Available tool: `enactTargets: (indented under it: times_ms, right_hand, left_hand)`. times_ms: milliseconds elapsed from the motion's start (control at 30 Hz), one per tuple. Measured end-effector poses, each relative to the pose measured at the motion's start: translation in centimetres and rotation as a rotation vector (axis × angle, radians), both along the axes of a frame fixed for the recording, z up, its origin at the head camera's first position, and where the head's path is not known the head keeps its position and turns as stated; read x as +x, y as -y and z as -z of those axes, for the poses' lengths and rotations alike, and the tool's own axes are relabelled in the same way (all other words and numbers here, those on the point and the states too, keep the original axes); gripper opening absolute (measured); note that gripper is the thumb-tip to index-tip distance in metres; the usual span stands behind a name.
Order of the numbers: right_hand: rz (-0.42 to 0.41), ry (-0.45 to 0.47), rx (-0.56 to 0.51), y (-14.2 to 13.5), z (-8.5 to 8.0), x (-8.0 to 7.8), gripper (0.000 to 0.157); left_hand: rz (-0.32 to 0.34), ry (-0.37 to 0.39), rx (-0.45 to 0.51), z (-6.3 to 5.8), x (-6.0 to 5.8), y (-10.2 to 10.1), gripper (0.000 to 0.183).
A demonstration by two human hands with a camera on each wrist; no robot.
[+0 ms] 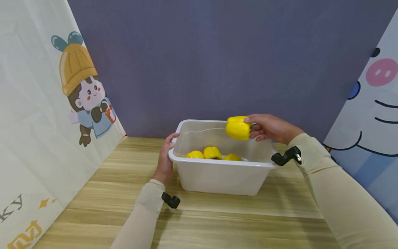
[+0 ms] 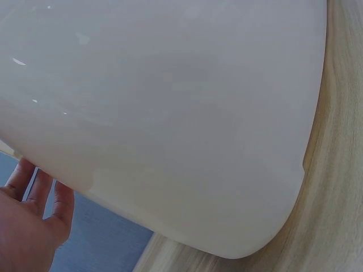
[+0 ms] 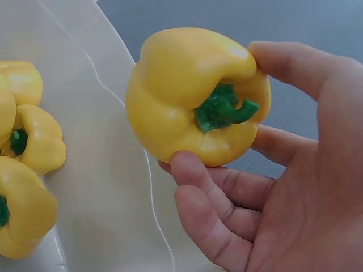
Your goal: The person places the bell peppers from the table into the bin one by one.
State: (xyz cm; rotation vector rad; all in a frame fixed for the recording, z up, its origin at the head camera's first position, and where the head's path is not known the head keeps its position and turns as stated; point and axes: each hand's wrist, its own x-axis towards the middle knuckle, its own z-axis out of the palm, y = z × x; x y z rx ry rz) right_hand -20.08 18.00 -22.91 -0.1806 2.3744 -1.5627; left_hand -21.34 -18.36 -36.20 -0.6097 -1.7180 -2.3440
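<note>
My right hand [image 1: 275,128] holds a yellow bell pepper [image 1: 237,128] by its stem end, raised over the right part of a white plastic tub [image 1: 220,178]. In the right wrist view, thumb and fingers pinch the pepper [image 3: 181,85] from both sides, its green curved stem [image 3: 229,110] turned toward the palm. Several more yellow bell peppers [image 1: 212,153] lie on the tub's floor, partly hidden by the front wall. At the tub's left end my left hand [image 1: 164,159] grips the rim. The left wrist view shows its fingers [image 2: 39,190] at the rim's edge.
The tub stands on a wood-grain table [image 1: 236,224], close to a grey-blue back panel [image 1: 217,62]. A white panel with a cartoon child [image 1: 90,90] borders the left side. Another printed panel [image 1: 370,131] borders the right. Black camera mounts [image 1: 171,200] sit on both wrists.
</note>
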Motion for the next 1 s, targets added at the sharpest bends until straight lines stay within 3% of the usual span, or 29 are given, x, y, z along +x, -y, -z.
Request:
enactTargets:
  times_ms: [1000]
  right_hand:
    - [0.000, 0.005, 0.008, -0.35, 0.47, -0.40, 0.067]
  left_hand:
    - [-0.003, 0.003, -0.028, 0.01, 0.12, -0.11, 0.051]
